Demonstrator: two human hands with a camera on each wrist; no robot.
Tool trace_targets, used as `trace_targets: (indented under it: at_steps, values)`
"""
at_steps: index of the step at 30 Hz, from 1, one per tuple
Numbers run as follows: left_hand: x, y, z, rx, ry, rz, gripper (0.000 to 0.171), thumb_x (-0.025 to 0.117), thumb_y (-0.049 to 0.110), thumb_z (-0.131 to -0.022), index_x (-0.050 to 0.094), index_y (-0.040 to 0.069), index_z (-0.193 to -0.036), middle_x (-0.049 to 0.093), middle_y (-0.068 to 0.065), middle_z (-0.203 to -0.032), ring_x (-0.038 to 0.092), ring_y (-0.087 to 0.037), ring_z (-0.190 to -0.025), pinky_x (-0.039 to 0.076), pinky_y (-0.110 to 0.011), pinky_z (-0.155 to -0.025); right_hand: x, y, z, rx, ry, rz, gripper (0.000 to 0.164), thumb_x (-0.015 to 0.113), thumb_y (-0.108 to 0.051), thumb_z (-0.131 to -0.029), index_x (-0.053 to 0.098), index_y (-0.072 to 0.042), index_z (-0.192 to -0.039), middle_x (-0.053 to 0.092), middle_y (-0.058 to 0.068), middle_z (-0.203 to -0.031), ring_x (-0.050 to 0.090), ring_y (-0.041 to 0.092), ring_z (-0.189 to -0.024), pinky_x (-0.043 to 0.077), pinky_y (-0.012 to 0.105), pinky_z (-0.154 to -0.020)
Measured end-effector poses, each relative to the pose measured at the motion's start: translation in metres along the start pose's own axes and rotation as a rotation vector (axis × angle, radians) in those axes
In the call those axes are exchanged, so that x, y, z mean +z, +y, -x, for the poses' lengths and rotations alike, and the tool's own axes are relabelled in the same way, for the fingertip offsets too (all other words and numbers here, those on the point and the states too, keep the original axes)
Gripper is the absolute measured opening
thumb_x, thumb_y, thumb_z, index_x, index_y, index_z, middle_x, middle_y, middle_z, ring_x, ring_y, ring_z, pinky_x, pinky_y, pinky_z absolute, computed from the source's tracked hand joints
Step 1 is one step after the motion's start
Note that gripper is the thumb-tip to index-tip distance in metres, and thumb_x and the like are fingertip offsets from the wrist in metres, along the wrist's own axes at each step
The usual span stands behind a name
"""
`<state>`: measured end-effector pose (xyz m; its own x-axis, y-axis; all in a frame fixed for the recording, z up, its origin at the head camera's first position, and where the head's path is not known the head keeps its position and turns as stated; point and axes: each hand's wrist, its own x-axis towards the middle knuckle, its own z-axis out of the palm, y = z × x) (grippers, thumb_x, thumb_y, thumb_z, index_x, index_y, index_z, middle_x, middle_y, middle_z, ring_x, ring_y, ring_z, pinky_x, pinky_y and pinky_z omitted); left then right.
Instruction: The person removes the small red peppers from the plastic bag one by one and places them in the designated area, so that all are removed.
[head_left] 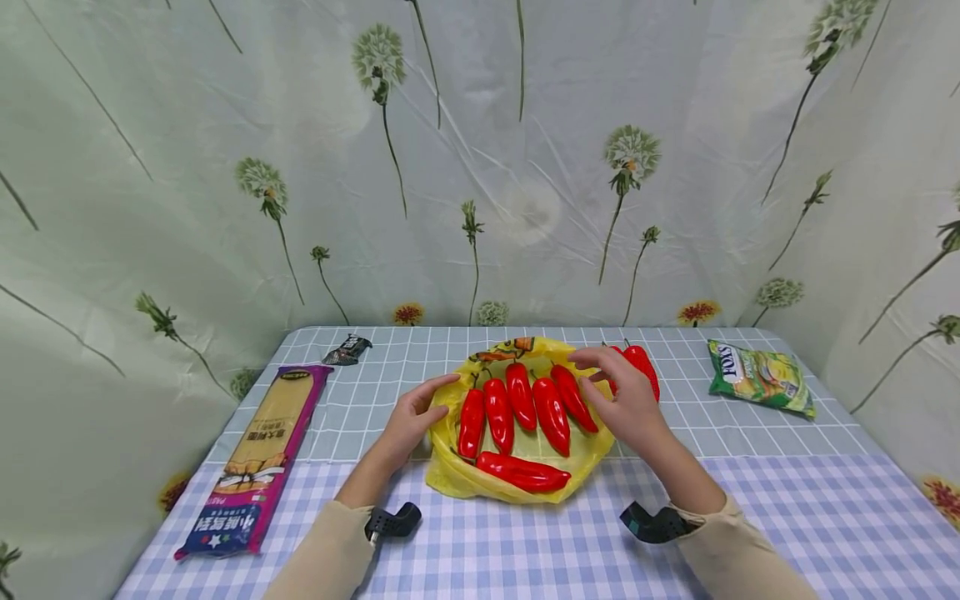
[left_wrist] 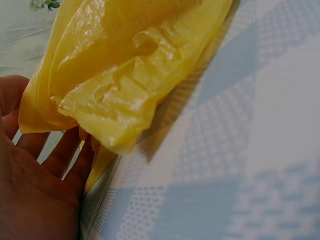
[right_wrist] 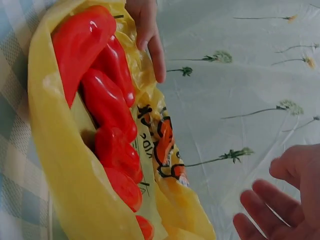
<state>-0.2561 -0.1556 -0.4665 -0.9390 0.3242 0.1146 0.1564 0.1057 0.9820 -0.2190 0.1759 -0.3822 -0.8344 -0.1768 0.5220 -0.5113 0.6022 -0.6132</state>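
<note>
Head view shows a yellow plastic bag [head_left: 450, 481] in the middle of the counter [head_left: 487, 554], its mouth spread wide and facing up. Six red peppers lie inside it: five slant side by side, stems toward the far rim, with the middle pepper [head_left: 521, 396] set a little farther back than its neighbours, while the near pepper [head_left: 523, 472] lies crosswise along the near rim.

Both hands flank the bag, fingers loosely bent and well parted from the thumbs, with no pepper in either. The left hand [head_left: 412, 417] is at the left rim; in the left wrist view its fingers are spread and their tips pass behind the yellow plastic, so I cannot tell how firmly they touch it. The right hand [head_left: 628, 398] hovers by the right rim, and the right wrist view shows its fingers apart from the bag.

Just behind the right hand, outside the bag, two more peppers [head_left: 642, 367] rest on the counter, partly hidden. To the left lie a long pasta packet [head_left: 258, 442] and, near its far end, a small black packet [head_left: 348, 350]. A green FOX'S packet [head_left: 763, 379] lies well apart on the right.
</note>
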Motion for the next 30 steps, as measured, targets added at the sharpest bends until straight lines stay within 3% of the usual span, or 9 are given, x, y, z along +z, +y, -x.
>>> trace_targets:
  at_steps: [4, 9, 17, 22, 25, 30]
  values:
    - [0.0, 0.001, 0.0, -0.003, -0.001, -0.002, 0.048, 0.057, 0.012, -0.097, 0.052, 0.015, -0.145, 0.044, -0.007, -0.157, 0.039, -0.029, -0.147, 0.041, -0.028, -0.115, 0.005, -0.003, 0.001, -0.032, -0.1, -0.03, 0.037, 0.073, -0.002, -0.085, 0.065, -0.008, -0.121, 0.069, 0.012, -0.118, 0.068, 0.025, -0.103, 0.062, 0.043, -0.085]
    - [-0.001, 0.0, 0.0, 0.012, -0.005, -0.002, 0.048, 0.057, 0.013, -0.097, 0.052, 0.014, -0.145, 0.044, -0.009, -0.157, 0.04, -0.031, -0.146, 0.043, -0.018, -0.109, 0.01, -0.007, 0.005, -0.05, -0.264, -0.063, 0.043, 0.075, -0.004, -0.085, 0.063, -0.011, -0.125, 0.067, 0.009, -0.122, 0.067, 0.024, -0.104, 0.062, 0.038, -0.084]
    - [0.0, -0.001, 0.0, 0.016, -0.011, 0.01, 0.048, 0.057, 0.012, -0.098, 0.052, 0.013, -0.145, 0.044, -0.01, -0.157, 0.039, -0.032, -0.146, 0.045, -0.013, -0.103, 0.015, -0.011, 0.008, -0.039, -0.522, -0.138, 0.047, 0.075, -0.011, -0.087, 0.06, -0.013, -0.131, 0.064, 0.012, -0.128, 0.066, 0.029, -0.109, 0.061, 0.042, -0.087]
    - [-0.001, 0.0, -0.001, 0.015, -0.013, 0.013, 0.048, 0.058, 0.013, -0.098, 0.051, 0.013, -0.145, 0.043, -0.01, -0.157, 0.039, -0.032, -0.146, 0.045, -0.012, -0.103, 0.018, -0.015, 0.01, -0.017, -0.605, -0.206, 0.045, 0.073, -0.013, -0.089, 0.06, -0.012, -0.131, 0.064, 0.012, -0.129, 0.066, 0.03, -0.111, 0.06, 0.035, -0.089]
    - [-0.001, 0.0, -0.001, 0.011, -0.009, 0.014, 0.048, 0.057, 0.012, -0.098, 0.052, 0.013, -0.145, 0.043, -0.01, -0.157, 0.039, -0.032, -0.146, 0.044, -0.012, -0.104, 0.02, -0.017, 0.011, 0.006, -0.64, -0.203, 0.043, 0.073, -0.014, -0.089, 0.061, -0.013, -0.131, 0.064, 0.011, -0.129, 0.065, 0.029, -0.112, 0.059, 0.026, -0.087]
    - [0.0, 0.0, -0.001, 0.005, -0.009, 0.009, 0.048, 0.056, 0.01, -0.098, 0.051, 0.013, -0.145, 0.043, -0.01, -0.157, 0.04, -0.031, -0.145, 0.044, -0.014, -0.106, 0.025, -0.016, 0.014, 0.031, -0.714, -0.174, 0.044, 0.074, -0.018, -0.088, 0.062, -0.016, -0.13, 0.064, 0.008, -0.128, 0.063, 0.026, -0.113, 0.059, 0.025, -0.086]
